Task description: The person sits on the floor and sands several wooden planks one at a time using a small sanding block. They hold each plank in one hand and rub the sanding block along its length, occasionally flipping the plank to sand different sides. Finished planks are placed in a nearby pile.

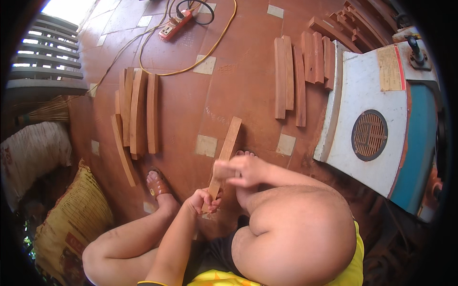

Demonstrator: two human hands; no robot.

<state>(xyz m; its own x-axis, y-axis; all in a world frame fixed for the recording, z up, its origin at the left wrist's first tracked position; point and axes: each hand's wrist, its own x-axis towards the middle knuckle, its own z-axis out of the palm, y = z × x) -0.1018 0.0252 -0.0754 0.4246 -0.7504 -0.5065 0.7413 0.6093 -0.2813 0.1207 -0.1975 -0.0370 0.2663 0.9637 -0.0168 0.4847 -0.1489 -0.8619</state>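
Observation:
A wooden strip (pixel 232 134) slants up and away from me between my feet, its far end raised toward the middle of the view. My left hand (pixel 204 201) is closed round the strip's near end. Across the strip's middle lies my right hand (pixel 247 170), its fingers bent and smeared by motion. A blurred, pale brown, block-like shape (pixel 224 169) shows at those fingers, against the wood; its kind cannot be made out. My right knee is bent up beside the right forearm.
Several wooden strips (pixel 138 112) lie on the tiled floor (pixel 229 90) at left, more strips (pixel 299 86) at right. A white and teal machine (pixel 377 105) stands right. A red power strip (pixel 175 25) with yellow cord (pixel 216 50) lies ahead. Sacks (pixel 71 219) stand left.

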